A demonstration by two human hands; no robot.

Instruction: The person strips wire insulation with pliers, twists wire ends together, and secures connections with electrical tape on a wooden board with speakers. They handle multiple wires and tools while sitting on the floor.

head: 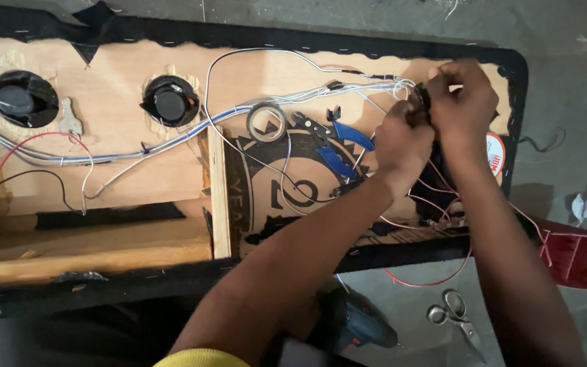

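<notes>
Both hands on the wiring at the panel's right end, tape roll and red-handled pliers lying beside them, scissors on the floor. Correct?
Not quite: the head view shows the pliers have blue handles, not red. Otherwise right: left hand and right hand work the wiring, with tape roll nearby and scissors on the floor.

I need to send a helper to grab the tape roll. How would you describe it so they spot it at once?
Start at the long plywood panel edged in black fabric and follow the bundle of pale wires to its middle. The tape roll lies flat there, left of the blue-handled pliers and right of the round black speaker. It is the only open dark ring, with wood showing through its centre.
</notes>
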